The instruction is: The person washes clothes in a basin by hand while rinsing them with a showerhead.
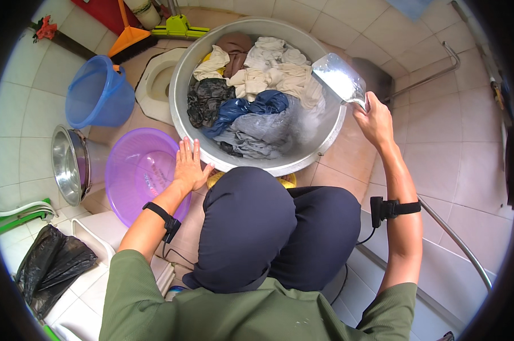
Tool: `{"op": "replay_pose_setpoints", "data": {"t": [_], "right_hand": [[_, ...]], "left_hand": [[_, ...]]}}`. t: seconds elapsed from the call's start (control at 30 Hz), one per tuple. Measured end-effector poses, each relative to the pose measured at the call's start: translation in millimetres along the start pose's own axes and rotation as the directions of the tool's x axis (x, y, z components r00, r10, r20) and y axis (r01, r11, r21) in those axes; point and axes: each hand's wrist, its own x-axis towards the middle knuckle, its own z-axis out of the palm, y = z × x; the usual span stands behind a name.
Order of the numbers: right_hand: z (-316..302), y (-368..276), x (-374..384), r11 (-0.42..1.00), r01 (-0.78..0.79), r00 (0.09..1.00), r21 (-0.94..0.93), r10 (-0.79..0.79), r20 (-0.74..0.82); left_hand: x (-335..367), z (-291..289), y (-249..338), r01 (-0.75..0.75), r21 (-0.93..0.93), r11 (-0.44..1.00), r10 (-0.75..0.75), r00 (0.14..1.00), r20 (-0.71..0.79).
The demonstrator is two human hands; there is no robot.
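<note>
A large metal basin holds a heap of wet-looking clothes in white, cream, brown, black, blue and grey. My right hand is closed around the handle of a shiny silver water dipper, tilted over the basin's right rim. Below the dipper a pale, misty blur covers part of the grey cloth; I cannot make out whether it is pouring water. My left hand lies with fingers outstretched against the basin's near left side, holding nothing, beside a purple plastic basin.
A blue bucket and a metal bucket-like vessel stand at the left, near a squat toilet. Behind are an orange broom and a green squeegee. A black plastic bag lies at the lower left; a metal pipe bends along the right.
</note>
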Motion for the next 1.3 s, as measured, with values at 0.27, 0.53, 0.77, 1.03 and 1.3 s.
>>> {"op": "replay_pose_setpoints", "data": {"t": [0.27,0.53,0.77,1.03,1.3], "right_hand": [[-9.1,9.8,1.7,0.996,-0.082,0.987,0.047,0.087,-0.133],[-15.9,12.1,2.3,0.989,-0.118,0.975,0.088,0.132,-0.178],[-17.2,13.9,-0.4,0.987,-0.119,0.973,0.110,0.137,-0.185],[-14.1,17.0,-3.1,0.983,-0.126,0.972,0.132,0.148,-0.180],[-12.6,17.0,-2.3,0.987,-0.084,0.976,0.139,0.110,-0.190]], "left_hand": [[0.2,-8.6,4.1,0.025,0.049,0.998,-0.028,0.997,0.068],[3.2,-5.7,1.3,0.040,0.044,0.998,-0.044,0.996,0.084],[2.4,-8.2,1.8,0.039,0.045,0.998,-0.043,0.995,0.085],[2.6,-9.0,3.1,0.037,0.081,0.996,-0.045,0.994,0.096],[1.8,-11.9,4.8,0.042,0.075,0.996,-0.050,0.993,0.108]]}}
